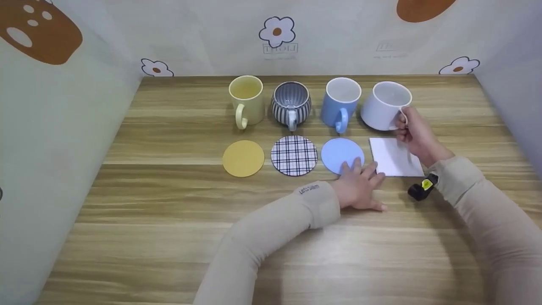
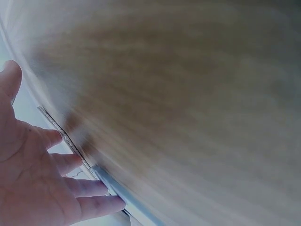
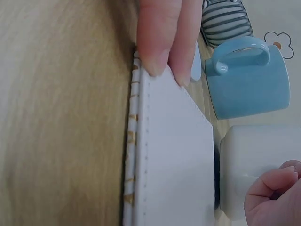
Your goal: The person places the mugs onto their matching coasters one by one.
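Observation:
In the head view my right hand (image 1: 417,134) grips the handle of a white mug (image 1: 380,111) at the right end of the mug row. The right wrist view shows its fingers curled at that handle, with the mug's base just behind a white square coaster (image 3: 176,155). My left hand (image 1: 359,185) lies with fingers spread. Its fingertips overlap the near edge of a round blue coaster (image 1: 336,153), and two fingers touch the left edge of the square coaster. A blue mug (image 1: 334,111) stands behind the blue coaster, handle toward me.
Left of the blue mug stand a grey striped mug (image 1: 279,112) and a pale yellow mug (image 1: 253,112). Before them lie a plaid round coaster (image 1: 294,155) and a yellow round coaster (image 1: 243,158). A flower-printed covering (image 1: 211,38) backs the wooden table (image 1: 148,203).

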The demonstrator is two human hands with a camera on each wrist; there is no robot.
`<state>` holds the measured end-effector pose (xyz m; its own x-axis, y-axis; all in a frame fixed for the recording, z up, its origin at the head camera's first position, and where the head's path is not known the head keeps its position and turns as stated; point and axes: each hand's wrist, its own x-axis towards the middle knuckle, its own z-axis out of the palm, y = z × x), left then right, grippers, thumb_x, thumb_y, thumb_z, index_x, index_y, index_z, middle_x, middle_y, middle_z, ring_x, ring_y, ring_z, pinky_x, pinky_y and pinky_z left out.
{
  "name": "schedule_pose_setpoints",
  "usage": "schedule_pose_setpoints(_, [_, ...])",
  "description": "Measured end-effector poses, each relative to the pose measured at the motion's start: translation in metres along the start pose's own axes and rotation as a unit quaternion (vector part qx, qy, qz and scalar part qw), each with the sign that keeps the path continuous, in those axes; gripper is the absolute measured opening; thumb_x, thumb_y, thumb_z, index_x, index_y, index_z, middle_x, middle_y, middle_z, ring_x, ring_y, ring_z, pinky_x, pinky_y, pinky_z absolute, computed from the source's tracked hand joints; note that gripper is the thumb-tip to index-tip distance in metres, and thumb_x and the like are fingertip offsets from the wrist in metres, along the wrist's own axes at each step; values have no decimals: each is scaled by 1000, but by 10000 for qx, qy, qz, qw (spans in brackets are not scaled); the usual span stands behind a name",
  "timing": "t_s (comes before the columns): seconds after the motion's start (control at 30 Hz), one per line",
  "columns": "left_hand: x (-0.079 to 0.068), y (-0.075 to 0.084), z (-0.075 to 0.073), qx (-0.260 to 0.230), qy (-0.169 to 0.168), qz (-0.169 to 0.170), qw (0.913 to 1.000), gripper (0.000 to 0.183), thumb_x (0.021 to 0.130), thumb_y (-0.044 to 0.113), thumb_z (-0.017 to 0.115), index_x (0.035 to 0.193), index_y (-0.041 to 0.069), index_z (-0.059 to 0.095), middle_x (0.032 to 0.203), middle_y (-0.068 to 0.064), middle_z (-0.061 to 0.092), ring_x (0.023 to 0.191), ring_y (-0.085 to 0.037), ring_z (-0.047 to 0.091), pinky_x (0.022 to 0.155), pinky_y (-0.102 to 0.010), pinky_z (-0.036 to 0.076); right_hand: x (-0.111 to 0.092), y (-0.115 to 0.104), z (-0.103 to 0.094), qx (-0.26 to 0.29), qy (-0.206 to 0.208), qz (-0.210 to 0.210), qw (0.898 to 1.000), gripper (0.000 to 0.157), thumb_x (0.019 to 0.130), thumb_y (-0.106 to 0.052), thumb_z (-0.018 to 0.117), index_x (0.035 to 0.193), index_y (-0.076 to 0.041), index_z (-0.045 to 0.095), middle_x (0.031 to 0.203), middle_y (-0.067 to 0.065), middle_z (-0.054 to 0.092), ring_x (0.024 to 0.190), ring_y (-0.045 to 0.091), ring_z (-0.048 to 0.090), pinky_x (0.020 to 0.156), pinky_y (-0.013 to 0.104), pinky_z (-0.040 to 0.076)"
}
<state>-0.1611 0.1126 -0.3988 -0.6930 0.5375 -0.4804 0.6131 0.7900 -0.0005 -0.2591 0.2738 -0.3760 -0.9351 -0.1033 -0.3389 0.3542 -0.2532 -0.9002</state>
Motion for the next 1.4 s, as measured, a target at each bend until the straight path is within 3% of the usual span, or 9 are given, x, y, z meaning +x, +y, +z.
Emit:
schedule_pose_setpoints(0.23, [0, 0, 0, 16, 33, 0, 10000, 85, 77, 79, 27, 146, 37, -1, 154, 7, -11, 140, -31, -3, 111, -49, 10, -4, -4, -2, -183, -32, -168, 9997, 40, 96, -22, 33, 57, -12, 38, 52, -6, 37, 48, 6, 30, 46, 19, 18])
schedule_pose_setpoints(0.43, [0, 1, 1, 108, 33, 10, 9999, 85, 78, 78, 26, 146, 36, -1, 154, 6, -9, 140, -31, -1, 111, -49, 12, -10, -8, -4, -1, -164, -198, 9997, 41, 95, -20, 32, 56, -12, 39, 52, -6, 37, 48, 7, 28, 48, 21, 13])
schedule_pose_setpoints(0.97, [-1, 1, -1, 195, 30, -39, 9998, 85, 77, 79, 26, 146, 37, -2, 154, 7, -9, 140, -31, -1, 111, -49, 12, -25, -14, -10, -375, -101, -122, 9992, 43, 96, -22, 30, 54, -13, 39, 51, -7, 38, 48, 6, 30, 47, 22, 14])
schedule_pose_setpoints(1.17, [-2, 1, -1, 185, 52, -47, 9998, 86, 77, 79, 27, 146, 36, -1, 154, 6, -8, 140, -31, 0, 111, -49, 12, -31, -13, -13, -298, -200, -200, 9992, 42, 95, -20, 29, 55, -13, 39, 51, -6, 37, 49, 8, 26, 50, 24, 10])
schedule_pose_setpoints(1.4, [-2, 1, -1, 191, 36, -54, 9998, 85, 78, 78, 29, 146, 36, 0, 154, 7, -8, 140, -31, 0, 111, -49, 13, -40, -13, -18, -157, -200, -364, 9990, 41, 95, -16, 30, 55, -10, 40, 51, -5, 39, 48, 9, 29, 48, 24, 13])
